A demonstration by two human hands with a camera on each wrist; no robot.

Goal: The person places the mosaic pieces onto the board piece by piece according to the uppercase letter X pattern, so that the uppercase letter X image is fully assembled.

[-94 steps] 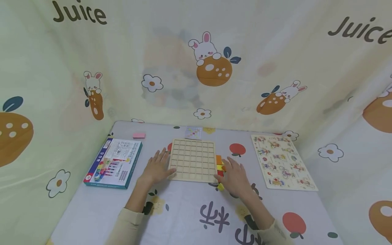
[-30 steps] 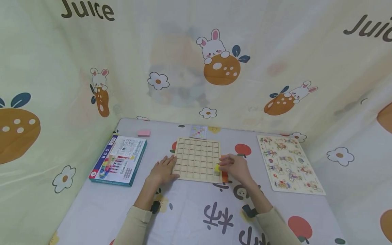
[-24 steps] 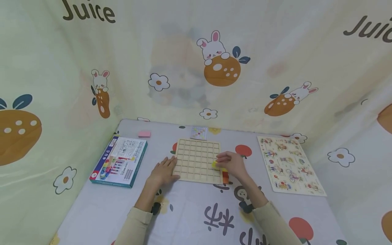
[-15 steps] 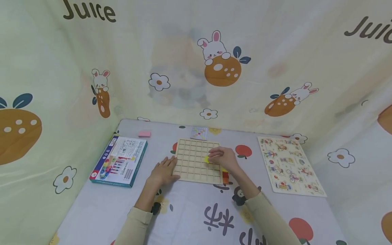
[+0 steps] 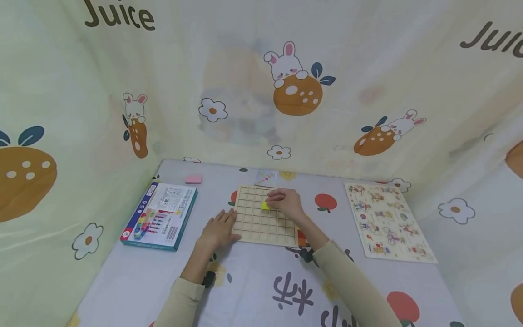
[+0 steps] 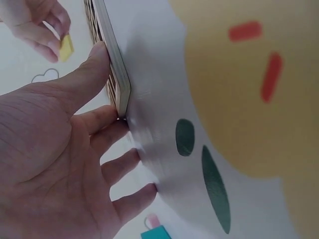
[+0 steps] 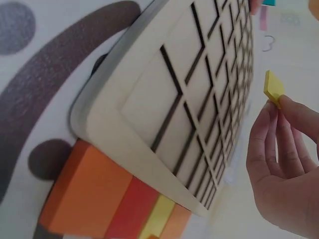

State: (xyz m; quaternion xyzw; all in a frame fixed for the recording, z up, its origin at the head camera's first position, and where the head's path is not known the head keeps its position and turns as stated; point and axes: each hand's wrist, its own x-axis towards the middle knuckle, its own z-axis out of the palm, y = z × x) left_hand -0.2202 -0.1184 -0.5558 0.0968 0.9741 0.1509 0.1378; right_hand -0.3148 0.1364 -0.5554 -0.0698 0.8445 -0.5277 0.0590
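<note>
A square wooden board (image 5: 257,230) with a raised grid lies mid-table. My right hand (image 5: 287,204) pinches a small yellow square tile (image 7: 272,88) between thumb and fingertips, above the board in the right wrist view. From the head, the tile overlaps upper middle cells of the grid. My left hand (image 5: 218,230) rests at the board's left edge, fingers spread and fairly straight. In the left wrist view its thumb (image 6: 92,69) lies against the board's edge and the fingertips touch the tablecloth. Orange (image 7: 87,186), red (image 7: 132,205) and yellow (image 7: 159,215) blocks sit along the board's right edge.
A small card (image 5: 266,178) printed with a coloured grid pattern lies behind the board. A pink block (image 5: 194,180) is at the back left, near a flat printed box (image 5: 159,215). To the right is a wooden picture board (image 5: 390,222). Patterned curtains enclose the table.
My right hand has moved from the blocks at the board's right edge leftward and away over the grid, carrying the yellow tile. My left hand has stayed at the board's left edge.
</note>
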